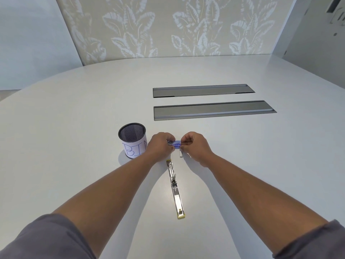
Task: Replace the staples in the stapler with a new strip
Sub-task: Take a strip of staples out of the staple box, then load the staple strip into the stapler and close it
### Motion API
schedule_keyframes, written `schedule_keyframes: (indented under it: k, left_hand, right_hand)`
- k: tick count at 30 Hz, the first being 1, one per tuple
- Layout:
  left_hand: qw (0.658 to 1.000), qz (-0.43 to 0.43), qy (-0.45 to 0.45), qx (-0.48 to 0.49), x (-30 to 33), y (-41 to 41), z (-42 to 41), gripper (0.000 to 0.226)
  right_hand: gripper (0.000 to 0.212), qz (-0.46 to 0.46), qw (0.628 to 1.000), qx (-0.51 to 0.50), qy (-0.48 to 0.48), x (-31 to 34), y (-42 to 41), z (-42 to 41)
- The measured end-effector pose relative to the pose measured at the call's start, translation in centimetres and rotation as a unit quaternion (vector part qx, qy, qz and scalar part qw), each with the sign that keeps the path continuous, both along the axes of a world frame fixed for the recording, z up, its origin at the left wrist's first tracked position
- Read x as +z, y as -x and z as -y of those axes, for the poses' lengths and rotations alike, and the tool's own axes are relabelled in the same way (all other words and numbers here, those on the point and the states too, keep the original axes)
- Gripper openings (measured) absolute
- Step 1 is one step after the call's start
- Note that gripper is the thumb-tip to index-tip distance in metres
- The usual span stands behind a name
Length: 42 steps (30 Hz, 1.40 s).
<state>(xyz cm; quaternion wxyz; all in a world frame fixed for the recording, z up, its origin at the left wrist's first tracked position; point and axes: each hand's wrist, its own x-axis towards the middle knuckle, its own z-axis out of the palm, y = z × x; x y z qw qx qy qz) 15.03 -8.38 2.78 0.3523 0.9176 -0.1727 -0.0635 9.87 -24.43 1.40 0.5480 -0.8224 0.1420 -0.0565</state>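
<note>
A small blue staple box (pixel 175 143) is held just above the white table between both hands. My left hand (pixel 161 145) grips its left end and my right hand (pixel 194 146) pinches its right end. The stapler (pixel 175 187) lies swung fully open and flat on the table, running from below my hands towards me, metal with yellowish ends. A short silver strip of staples (pixel 180 153) lies on the table just under my right hand's fingers. What the box holds inside is hidden.
A black mesh cup (pixel 133 140) with a paper label reading "BIN" stands left of my left hand. Two long grey recessed cable hatches (pixel 212 110) lie flush in the table beyond the hands. The table edge curves away at the far left.
</note>
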Motion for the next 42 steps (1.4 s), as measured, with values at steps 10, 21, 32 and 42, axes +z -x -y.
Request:
schedule_keyframes:
  k: [10, 21, 32, 42]
  left_hand:
    - [1.000, 0.020, 0.005, 0.013, 0.0, 1.3, 0.1, 0.046]
    - [1.000, 0.018, 0.022, 0.004, 0.4, 3.5, -0.6, 0.027]
    - [0.996, -0.037, 0.075, -0.015, 2.0, 5.7, -1.0, 0.021]
    - [0.977, -0.104, 0.184, -0.011, 2.9, 7.1, -2.7, 0.018]
  right_hand:
    - [0.025, 0.046, 0.997, 0.022, 0.066, -0.6, 2.6, -0.8]
    - [0.013, 0.048, 0.984, 0.047, 0.162, -0.5, 4.2, -1.1]
    - [0.016, 0.105, 0.983, 0.062, 0.135, 0.5, 6.5, -2.2]
    - [0.016, 0.134, 0.984, 0.050, 0.109, 1.0, 8.8, -3.3]
